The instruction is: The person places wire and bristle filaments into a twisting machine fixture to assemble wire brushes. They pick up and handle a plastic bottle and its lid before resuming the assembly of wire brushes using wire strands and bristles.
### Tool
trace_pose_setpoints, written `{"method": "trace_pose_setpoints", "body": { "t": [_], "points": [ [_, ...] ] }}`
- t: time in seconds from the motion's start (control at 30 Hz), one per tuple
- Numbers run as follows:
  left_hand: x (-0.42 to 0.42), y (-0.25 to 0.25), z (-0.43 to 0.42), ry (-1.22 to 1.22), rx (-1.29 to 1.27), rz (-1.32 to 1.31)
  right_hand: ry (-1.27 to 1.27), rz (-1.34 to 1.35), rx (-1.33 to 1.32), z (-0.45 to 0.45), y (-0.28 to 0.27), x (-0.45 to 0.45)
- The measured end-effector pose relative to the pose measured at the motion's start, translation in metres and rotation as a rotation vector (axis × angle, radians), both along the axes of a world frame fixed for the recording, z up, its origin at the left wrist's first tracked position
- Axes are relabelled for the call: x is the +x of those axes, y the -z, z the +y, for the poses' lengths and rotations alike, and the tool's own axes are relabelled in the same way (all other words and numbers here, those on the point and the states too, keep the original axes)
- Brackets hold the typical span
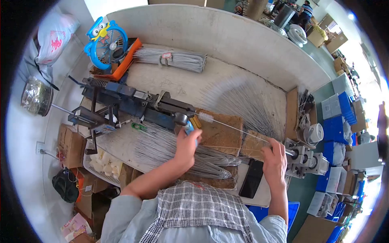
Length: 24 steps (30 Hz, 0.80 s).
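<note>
My left hand [187,146] is closed around a light blue handle [189,128] beside the dark metal machine [162,106]. Near the machine's right end, a thin wire brush [206,117] with a white bristled tip stretches rightward over a brown board [222,131]. My right hand [274,157] has its fingers closed on the wire end of this brush, just left of a metal spindle [296,153]. Bundles of thin wires [210,164] lie below the board, and a fan of loose wires [245,101] spreads above it.
A blue fan [106,46] and an orange tray [129,60] stand at the back left, near a tied wire bundle [174,59]. A black phone [251,178] lies by my right wrist. A cardboard box [292,115] is at the right. Another person [306,13] is far off.
</note>
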<state>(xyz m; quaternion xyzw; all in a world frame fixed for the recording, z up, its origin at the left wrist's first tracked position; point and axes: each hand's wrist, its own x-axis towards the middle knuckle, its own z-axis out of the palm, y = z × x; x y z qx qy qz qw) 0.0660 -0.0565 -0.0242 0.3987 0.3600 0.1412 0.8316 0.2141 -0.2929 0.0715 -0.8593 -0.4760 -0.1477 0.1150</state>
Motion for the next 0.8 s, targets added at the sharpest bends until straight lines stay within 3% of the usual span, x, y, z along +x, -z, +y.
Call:
{"method": "trace_pose_setpoints", "body": {
  "t": [0.03,0.07,0.13,0.2,0.27,0.37,0.47,0.53,0.63,0.73,0.8],
  "points": [
    [0.014,-0.002,-0.009,0.018,-0.106,0.034,-0.021,0.040,0.039,0.002,0.006,0.006],
    [0.019,-0.071,-0.031,-0.132,-0.386,-0.115,-0.038,0.066,0.034,0.008,0.005,0.012],
    [0.004,-0.103,-0.003,-0.073,-0.804,-0.367,-0.068,0.141,0.001,0.012,0.005,0.015],
    [-0.017,-0.106,0.029,0.121,-0.868,-0.386,-0.079,0.156,-0.021,0.012,0.005,0.023],
    [-0.036,-0.107,0.044,0.021,-0.660,-0.430,-0.078,0.160,-0.025,0.014,0.009,0.030],
    [-0.049,-0.066,0.047,-0.119,-0.412,-0.615,-0.079,0.170,-0.013,0.025,0.016,0.042],
    [-0.031,-0.053,0.016,-0.010,-0.345,-0.124,-0.087,0.174,-0.037,0.037,0.014,0.043],
    [-0.005,-0.056,0.007,0.130,-0.403,-0.057,-0.096,0.184,-0.053,0.041,0.007,0.043],
    [0.042,-0.030,0.017,-0.090,-0.587,-0.268,-0.089,0.176,-0.076,0.038,0.001,0.039],
    [0.068,-0.021,0.027,-0.099,-0.492,-0.492,-0.064,0.161,-0.067,0.030,-0.005,0.036],
    [0.077,-0.024,0.021,-0.111,-0.427,-0.445,-0.050,0.150,-0.050,0.025,-0.008,0.035]
  ]
}}
